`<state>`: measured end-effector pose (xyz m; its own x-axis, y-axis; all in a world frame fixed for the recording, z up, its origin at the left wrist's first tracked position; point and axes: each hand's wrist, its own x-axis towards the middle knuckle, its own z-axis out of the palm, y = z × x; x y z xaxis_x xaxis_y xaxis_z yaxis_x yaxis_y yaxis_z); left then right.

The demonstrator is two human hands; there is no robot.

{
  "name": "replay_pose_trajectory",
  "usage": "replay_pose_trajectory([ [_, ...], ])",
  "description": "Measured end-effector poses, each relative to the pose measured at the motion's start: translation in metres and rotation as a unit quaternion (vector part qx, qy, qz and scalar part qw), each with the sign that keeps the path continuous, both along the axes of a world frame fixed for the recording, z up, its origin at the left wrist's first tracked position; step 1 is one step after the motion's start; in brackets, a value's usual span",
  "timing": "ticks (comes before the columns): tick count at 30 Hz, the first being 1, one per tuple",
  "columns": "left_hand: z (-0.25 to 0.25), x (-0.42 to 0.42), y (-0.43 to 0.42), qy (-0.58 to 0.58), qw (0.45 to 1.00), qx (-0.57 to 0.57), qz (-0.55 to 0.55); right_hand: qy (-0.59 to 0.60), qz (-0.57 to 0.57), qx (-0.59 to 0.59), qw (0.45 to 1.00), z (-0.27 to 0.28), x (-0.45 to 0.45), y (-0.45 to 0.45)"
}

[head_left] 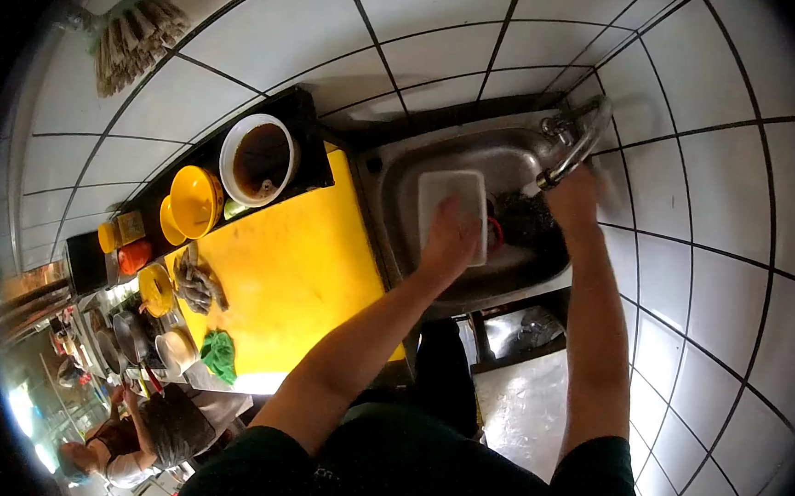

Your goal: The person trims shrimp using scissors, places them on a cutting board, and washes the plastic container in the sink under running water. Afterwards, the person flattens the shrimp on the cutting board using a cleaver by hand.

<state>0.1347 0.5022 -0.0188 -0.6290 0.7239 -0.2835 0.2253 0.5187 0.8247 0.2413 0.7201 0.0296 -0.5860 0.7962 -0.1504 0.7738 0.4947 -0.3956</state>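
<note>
My left hand holds a whitish rectangular plastic container over the metal sink. Beyond the container's right edge, part of a red ring-shaped thing shows in the basin. At the sink's right end, my right hand is raised close beside the curved tap. The spout covers part of that hand, and its fingers cannot be made out.
Left of the sink lies a yellow board with a grey cloth and a green cloth. A white bucket of dark liquid and yellow bowls stand along the wall. Another person is at lower left.
</note>
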Motion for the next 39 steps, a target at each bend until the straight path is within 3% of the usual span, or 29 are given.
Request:
replay_pose_trajectory([
  [2,-0.001,0.011,-0.002,-0.072,0.997,0.02,0.038,0.008,-0.083,-0.068,0.994,-0.009,-0.006,-0.02],
  [5,0.018,0.012,-0.001,-0.121,0.992,0.023,0.028,0.238,-0.212,-0.309,0.896,-0.044,-0.017,-0.051],
  [6,0.023,0.011,0.0,-0.195,0.979,0.023,0.051,0.308,-0.294,-0.413,0.805,-0.052,-0.025,-0.062],
  [8,0.025,0.008,0.003,-0.276,0.957,0.01,0.09,0.417,-0.432,-0.581,0.55,-0.063,-0.04,-0.082],
  [9,0.024,0.006,0.003,-0.284,0.953,-0.002,0.104,0.413,-0.421,-0.607,0.532,-0.059,-0.047,-0.089],
  [14,-0.037,-0.009,-0.025,-0.006,0.982,-0.116,0.146,0.395,-0.411,-0.713,0.409,-0.025,-0.059,-0.086],
  [17,-0.164,-0.011,-0.058,0.071,0.969,-0.236,-0.031,0.377,-0.395,-0.639,0.542,-0.021,-0.059,-0.087],
  [20,-0.068,-0.019,-0.026,-0.132,0.984,-0.116,0.016,0.383,-0.321,-0.671,0.548,-0.053,-0.041,-0.078],
  [26,-0.018,0.001,-0.008,-0.017,0.993,-0.103,-0.055,0.352,-0.292,-0.587,0.668,-0.069,-0.023,-0.073],
  [29,-0.054,0.003,-0.025,-0.03,0.996,-0.084,-0.017,0.28,-0.228,-0.533,0.765,-0.05,-0.025,-0.076],
  [32,-0.061,0.001,-0.03,-0.113,0.986,-0.125,0.011,0.25,-0.187,-0.544,0.779,-0.034,-0.029,-0.081],
  [35,-0.085,-0.002,-0.021,-0.439,0.887,-0.073,0.12,0.256,-0.198,-0.466,0.823,-0.002,-0.036,-0.086],
  [37,-0.057,-0.005,-0.01,-0.446,0.882,-0.091,0.125,0.143,-0.194,-0.238,0.941,-0.005,-0.031,-0.077],
  [38,-0.039,-0.007,-0.005,-0.449,0.879,-0.1,0.127,0.081,-0.187,-0.116,0.972,-0.008,-0.025,-0.072],
  [39,-0.026,-0.007,-0.002,-0.41,0.901,-0.095,0.108,0.056,-0.172,-0.078,0.98,-0.013,-0.016,-0.069],
])
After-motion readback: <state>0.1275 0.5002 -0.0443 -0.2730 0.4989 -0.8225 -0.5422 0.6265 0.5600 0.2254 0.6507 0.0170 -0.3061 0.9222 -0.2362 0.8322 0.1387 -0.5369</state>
